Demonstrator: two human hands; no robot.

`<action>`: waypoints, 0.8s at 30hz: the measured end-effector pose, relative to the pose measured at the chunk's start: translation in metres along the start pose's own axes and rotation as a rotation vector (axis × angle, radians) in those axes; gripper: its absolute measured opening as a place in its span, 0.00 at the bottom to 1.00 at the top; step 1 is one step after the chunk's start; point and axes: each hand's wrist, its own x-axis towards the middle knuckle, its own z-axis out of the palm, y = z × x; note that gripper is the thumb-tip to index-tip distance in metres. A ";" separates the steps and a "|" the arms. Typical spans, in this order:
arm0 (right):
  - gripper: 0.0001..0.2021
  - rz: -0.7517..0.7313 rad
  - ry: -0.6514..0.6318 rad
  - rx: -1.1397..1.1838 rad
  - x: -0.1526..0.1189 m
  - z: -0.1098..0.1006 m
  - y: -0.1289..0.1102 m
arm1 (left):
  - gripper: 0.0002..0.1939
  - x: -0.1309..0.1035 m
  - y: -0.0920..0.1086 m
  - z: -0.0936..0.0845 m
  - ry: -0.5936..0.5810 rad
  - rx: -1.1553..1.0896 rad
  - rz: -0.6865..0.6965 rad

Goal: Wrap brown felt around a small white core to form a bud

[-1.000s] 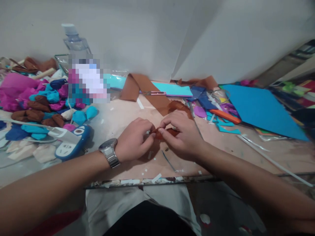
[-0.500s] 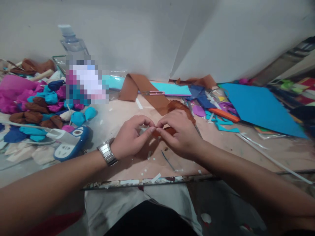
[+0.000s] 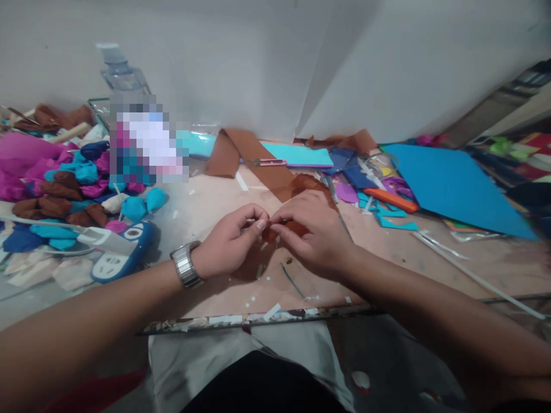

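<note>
Over the middle of the table, my left hand (image 3: 226, 240) and my right hand (image 3: 321, 236) meet fingertip to fingertip. Both are closed in a pinch on a small piece of brown crepe paper (image 3: 270, 234), mostly hidden by the fingers. More gathered brown paper (image 3: 313, 184) shows just behind my right hand. From there a long folded brown crepe paper strip (image 3: 275, 182) runs to the back left; whether it joins the pinched piece is hidden. Pink-handled snips (image 3: 271, 163) lie across that strip.
At left is a pile of crumpled pink, blue and brown paper pieces (image 3: 55, 189), beside a blue-and-white device (image 3: 124, 255) and a clear bottle (image 3: 124, 74). To the right lie an orange cutter (image 3: 391, 199), a blue sheet (image 3: 465, 189) and a thin white stick (image 3: 482, 278).
The fingertips have shifted slightly on the brown paper, and a little more of it shows beneath them. The view has moved a touch; other things lie as before.
</note>
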 end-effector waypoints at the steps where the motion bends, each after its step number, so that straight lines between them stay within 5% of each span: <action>1: 0.00 -0.004 0.005 0.004 0.000 0.000 0.000 | 0.15 0.000 0.000 0.000 -0.013 -0.001 0.000; 14: 0.03 -0.032 0.047 0.062 -0.001 -0.001 0.000 | 0.16 0.004 0.001 -0.001 -0.051 -0.168 -0.105; 24: 0.02 0.011 0.060 0.101 -0.002 0.002 0.001 | 0.07 -0.002 0.002 0.005 -0.080 -0.057 -0.024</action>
